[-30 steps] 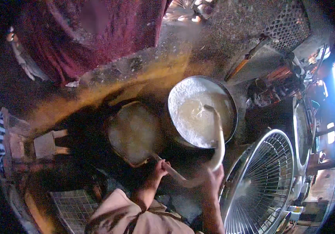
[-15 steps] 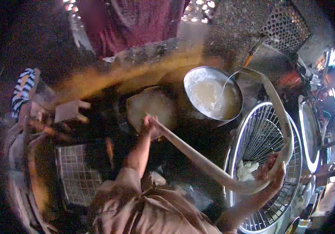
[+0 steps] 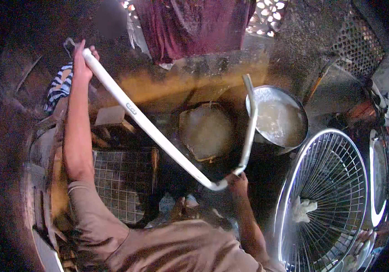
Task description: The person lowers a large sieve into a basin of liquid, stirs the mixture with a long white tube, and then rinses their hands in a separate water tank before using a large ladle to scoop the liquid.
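Note:
A long pale flexible hose [image 3: 151, 131] with a small dark mark printed on it runs across the middle of the view. My left hand [image 3: 83, 68], arm stretched far out to the upper left, grips one end of it. Lower and nearer my body, my right hand [image 3: 238, 182] is closed around the hose at its sharp bend. From there the other end rises and stops beside the rim of a metal pan [image 3: 278, 117] holding cloudy, pale liquid. Under the hose's span sits a wide round vessel [image 3: 207, 131] with a dull greyish surface.
A large round wire basket [image 3: 326, 199] with a white crumpled thing [image 3: 304, 209] in it stands at the right. On the left are a wire grid [image 3: 119, 186] and a wooden block [image 3: 113, 119]. A striped cloth [image 3: 59, 88] lies beyond, and a maroon cloth [image 3: 194, 29] hangs at the back.
My left hand has swung up and left from the round vessel with the hose end. My right hand has moved left, off the wire basket, bringing the bend along. The view has shifted.

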Action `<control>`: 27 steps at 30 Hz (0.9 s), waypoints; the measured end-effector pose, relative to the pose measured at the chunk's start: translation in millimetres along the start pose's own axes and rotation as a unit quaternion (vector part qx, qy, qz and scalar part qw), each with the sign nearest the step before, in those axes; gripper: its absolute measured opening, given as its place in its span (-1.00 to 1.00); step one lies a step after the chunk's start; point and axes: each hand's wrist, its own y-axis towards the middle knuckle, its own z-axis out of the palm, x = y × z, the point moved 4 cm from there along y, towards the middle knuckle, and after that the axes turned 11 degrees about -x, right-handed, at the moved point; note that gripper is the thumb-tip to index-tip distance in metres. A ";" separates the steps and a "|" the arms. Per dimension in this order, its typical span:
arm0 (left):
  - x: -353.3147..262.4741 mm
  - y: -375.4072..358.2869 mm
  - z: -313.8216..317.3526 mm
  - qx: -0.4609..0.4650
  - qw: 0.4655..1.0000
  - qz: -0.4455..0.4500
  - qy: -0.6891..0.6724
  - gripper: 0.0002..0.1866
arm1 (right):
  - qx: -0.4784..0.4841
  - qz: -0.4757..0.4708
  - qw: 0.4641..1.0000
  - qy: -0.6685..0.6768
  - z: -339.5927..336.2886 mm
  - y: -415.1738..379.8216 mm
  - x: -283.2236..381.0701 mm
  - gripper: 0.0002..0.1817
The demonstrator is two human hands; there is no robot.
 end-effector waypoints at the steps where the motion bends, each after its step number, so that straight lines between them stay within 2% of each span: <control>1: -7.3 -5.7 10.6 0.047 0.998 0.022 0.023 -0.79 | 0.035 -0.055 0.998 -0.025 6.0 34.1 -36.0 -0.81; 2: -10.0 -11.9 20.7 0.094 0.993 0.044 0.046 -0.79 | 0.070 -0.111 0.990 -0.049 13.4 56.8 -56.5 -0.81; 3: -4.9 -19.0 30.4 0.118 0.992 0.027 0.034 -0.78 | 0.065 -0.032 0.997 0.002 26.0 60.8 -59.9 -0.80; 4: 1.9 -37.0 40.2 0.077 0.996 0.036 0.029 -0.76 | 0.060 0.046 0.996 0.053 44.5 65.2 -61.7 -0.78; 5: 11.1 -56.3 50.6 0.059 0.998 0.032 0.020 -0.74 | 0.004 0.045 0.997 0.067 59.8 68.5 -59.9 -0.79; 6: 25.5 -73.2 61.6 0.042 0.999 0.028 0.008 -0.71 | 0.002 0.047 0.997 0.066 68.1 80.0 -60.6 -0.79; 7: 45.6 -87.5 69.5 0.032 0.999 0.042 0.013 -0.68 | 0.042 -0.014 0.995 -0.087 78.6 95.2 -63.8 -0.80; 8: 69.2 -100.2 76.2 0.022 0.998 0.057 0.018 -0.65 | 0.082 -0.074 0.965 -0.237 88.2 111.0 -72.8 -0.80; 9: 96.3 -114.7 84.6 0.000 0.997 0.056 0.051 -0.64 | 0.102 -0.019 0.986 -0.130 89.9 131.0 -92.7 -0.76; 10: 123.9 -126.0 91.5 -0.021 0.995 0.056 0.085 -0.62 | 0.183 0.201 0.932 0.240 99.4 155.0 -113.3 -0.70; 12: 188.6 -131.6 100.0 0.055 0.990 0.050 0.124 -0.62 | 0.128 0.057 0.990 0.007 120.8 118.2 -13.1 -0.67; 14: 256.6 -127.0 100.0 0.032 0.952 0.124 0.278 -0.63 | 0.111 0.078 0.990 0.032 107.6 142.1 -7.3 -0.64; 15: 277.4 -127.8 102.2 0.031 0.948 0.145 0.282 -0.66 | 0.098 0.096 0.989 0.060 93.7 151.5 -4.0 -0.61; 16: 295.3 -125.0 101.8 0.031 0.943 0.166 0.286 -0.68 | 0.034 0.050 0.996 -0.073 79.6 158.0 0.7 -0.63; 17: 315.1 -115.4 99.6 0.048 0.927 0.200 0.315 -0.70 | -0.030 0.004 0.978 -0.205 61.3 161.3 5.2 -0.64; 18: 339.5 -106.0 96.0 0.066 0.908 0.232 0.342 -0.71 | -0.058 0.009 0.983 -0.174 33.8 164.4 2.8 -0.67; 19: 378.3 -98.6 86.2 0.047 0.923 0.198 0.325 -0.74 | -0.085 0.012 0.986 -0.142 3.4 167.0 -5.5 -0.69; 20: 423.4 -91.6 73.1 0.029 0.937 0.163 0.308 -0.76 | -0.095 -0.072 0.972 -0.202 -17.6 164.9 -8.2 -0.73; 21: 466.5 -82.5 58.6 0.037 0.938 0.187 0.290 -0.75 | -0.104 -0.154 0.947 -0.261 -39.5 159.6 -12.5 -0.76; 22: 509.4 -76.2 43.5 0.045 0.938 0.211 0.272 -0.74 | -0.108 -0.100 0.964 -0.222 -74.2 153.5 -26.7 -0.76; 23: 550.4 -76.5 23.6 0.075 0.933 0.173 0.305 -0.71 | -0.112 -0.047 0.976 -0.181 -100.5 143.9 -38.2 -0.75; 24: 563.1 -75.3 18.2 0.066 0.929 0.182 0.316 -0.71 | -0.115 -0.046 0.975 -0.184 -108.5 136.1 -42.7 -0.75; 27: 621.7 -74.0 -8.9 0.077 0.921 0.132 0.358 -0.77 | -0.154 -0.011 0.952 -0.263 -124.9 115.8 -48.2 -0.72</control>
